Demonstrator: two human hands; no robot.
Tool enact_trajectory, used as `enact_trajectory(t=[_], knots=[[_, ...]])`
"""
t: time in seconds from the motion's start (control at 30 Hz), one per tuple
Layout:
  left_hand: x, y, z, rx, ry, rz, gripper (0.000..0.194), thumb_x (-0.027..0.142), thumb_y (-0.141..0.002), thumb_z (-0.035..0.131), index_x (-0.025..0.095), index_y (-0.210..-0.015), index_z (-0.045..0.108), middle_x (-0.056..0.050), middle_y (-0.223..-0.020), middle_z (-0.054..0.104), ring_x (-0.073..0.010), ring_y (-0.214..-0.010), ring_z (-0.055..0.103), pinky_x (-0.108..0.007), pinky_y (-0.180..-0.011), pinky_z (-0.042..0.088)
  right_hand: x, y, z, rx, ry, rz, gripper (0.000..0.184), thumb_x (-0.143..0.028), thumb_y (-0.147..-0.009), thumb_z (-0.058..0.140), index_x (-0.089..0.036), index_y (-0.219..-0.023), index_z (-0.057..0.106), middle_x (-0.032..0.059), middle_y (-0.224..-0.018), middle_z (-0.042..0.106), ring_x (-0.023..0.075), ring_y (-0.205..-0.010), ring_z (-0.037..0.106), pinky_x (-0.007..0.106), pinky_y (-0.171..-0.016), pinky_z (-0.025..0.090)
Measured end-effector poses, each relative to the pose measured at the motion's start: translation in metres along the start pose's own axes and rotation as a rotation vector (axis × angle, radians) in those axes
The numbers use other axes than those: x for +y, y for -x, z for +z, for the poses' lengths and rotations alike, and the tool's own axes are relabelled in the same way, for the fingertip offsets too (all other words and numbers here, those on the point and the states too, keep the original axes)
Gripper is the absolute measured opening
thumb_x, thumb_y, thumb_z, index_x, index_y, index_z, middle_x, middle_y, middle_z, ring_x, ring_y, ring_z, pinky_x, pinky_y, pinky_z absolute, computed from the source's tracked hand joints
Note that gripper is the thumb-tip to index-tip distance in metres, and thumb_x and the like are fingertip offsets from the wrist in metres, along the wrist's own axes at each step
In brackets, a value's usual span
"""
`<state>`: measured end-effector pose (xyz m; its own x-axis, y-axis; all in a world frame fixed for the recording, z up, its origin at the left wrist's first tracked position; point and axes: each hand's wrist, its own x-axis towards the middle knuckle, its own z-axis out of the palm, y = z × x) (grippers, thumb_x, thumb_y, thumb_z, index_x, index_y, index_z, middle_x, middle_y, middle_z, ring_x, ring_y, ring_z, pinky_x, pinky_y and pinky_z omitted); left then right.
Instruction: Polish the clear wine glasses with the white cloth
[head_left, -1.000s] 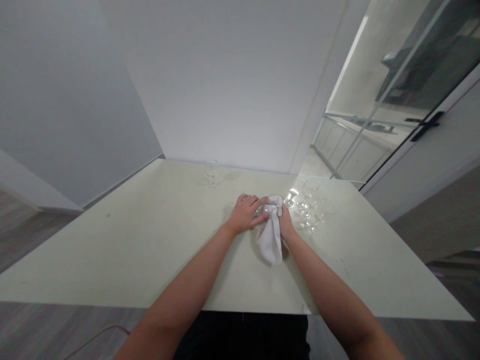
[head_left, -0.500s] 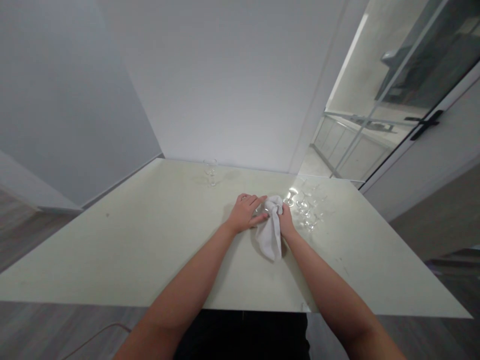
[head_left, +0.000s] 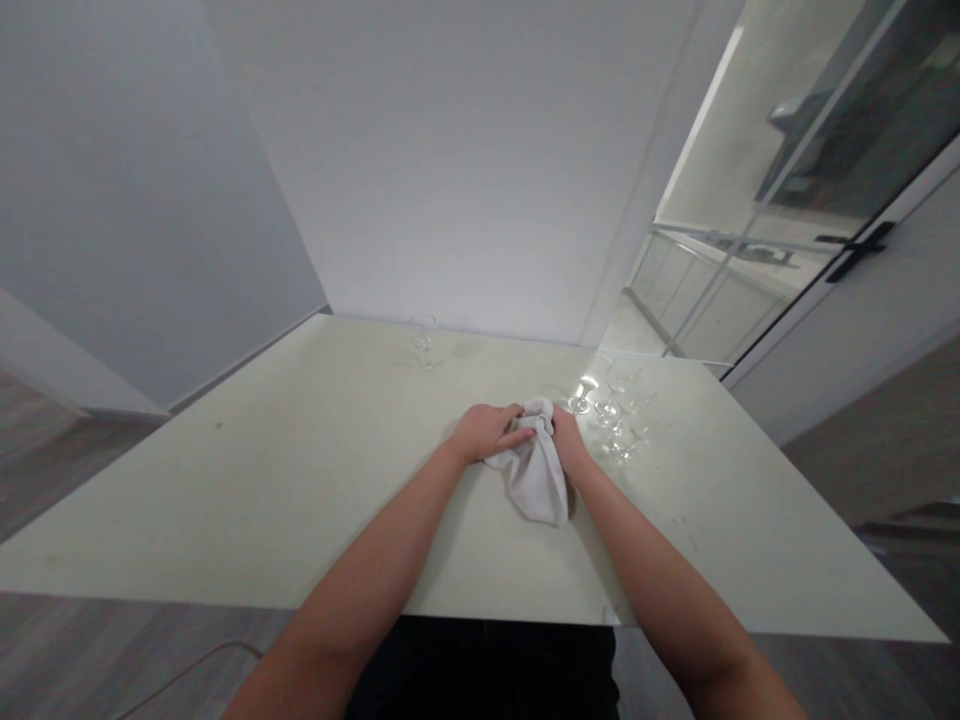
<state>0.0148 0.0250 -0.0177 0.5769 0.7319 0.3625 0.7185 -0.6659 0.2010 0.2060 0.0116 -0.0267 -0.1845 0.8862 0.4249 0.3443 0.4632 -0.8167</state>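
Note:
A white cloth [head_left: 536,485] is bunched between my two hands over the middle of the table, its loose end hanging toward me. My left hand [head_left: 484,432] is closed on the cloth's left side, thumb pointing right. On the other side, my right hand [head_left: 568,440] grips the bunched top, its fingers partly hidden. A glass may be inside the folds, but I cannot make it out there. Just right of my right hand, several clear stemmed glasses [head_left: 615,415] lie close together. One more stemmed glass [head_left: 425,340] stands upright near the wall.
The pale table [head_left: 225,500] meets a white wall [head_left: 450,180] along its far edge. To the right is a glass-paned door with a black handle [head_left: 859,250]. A thin cable [head_left: 202,655] runs over the floor at the lower left.
My left hand has closed in, its fingers no longer spread. The clear glass that showed between its fingers is now hidden. The cloth has spread leftward under that hand.

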Motion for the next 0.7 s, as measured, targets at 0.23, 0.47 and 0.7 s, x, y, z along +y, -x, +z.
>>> enact_trajectory(t=[0.23, 0.47, 0.7], knots=[[0.013, -0.001, -0.010, 0.012, -0.166, 0.075, 0.060, 0.066, -0.089, 0.032, 0.017, -0.112, 0.058, -0.011, -0.083, 0.071, -0.0249, -0.076, 0.066, -0.033, -0.070, 0.042, 0.005, -0.001, 0.002, -0.014, -0.109, 0.041, 0.020, -0.035, -0.064, 0.065, -0.017, -0.074, 0.066, 0.0008, -0.070, 0.065, 0.0188, -0.070, 0.054, 0.030, -0.069, 0.045], [0.009, -0.001, -0.010, 0.005, -0.200, 0.061, 0.062, 0.070, -0.085, 0.035, 0.018, -0.107, 0.061, -0.013, -0.080, 0.071, -0.0251, -0.072, 0.066, -0.033, -0.067, 0.040, -0.003, -0.003, 0.001, -0.263, -0.290, 0.100, 0.025, -0.033, -0.063, 0.069, -0.014, -0.080, 0.069, 0.0011, -0.071, 0.066, 0.0167, -0.067, 0.056, 0.028, -0.065, 0.047], [0.005, 0.000, -0.009, 0.035, -0.088, 0.050, 0.057, 0.068, -0.084, 0.042, 0.019, -0.104, 0.062, -0.012, -0.077, 0.070, -0.0252, -0.070, 0.063, -0.033, -0.068, 0.037, 0.009, 0.001, 0.009, -0.098, -0.186, 0.100, 0.019, -0.035, -0.064, 0.067, -0.016, -0.069, 0.067, 0.0017, -0.067, 0.065, 0.0189, -0.070, 0.055, 0.031, -0.069, 0.047]])
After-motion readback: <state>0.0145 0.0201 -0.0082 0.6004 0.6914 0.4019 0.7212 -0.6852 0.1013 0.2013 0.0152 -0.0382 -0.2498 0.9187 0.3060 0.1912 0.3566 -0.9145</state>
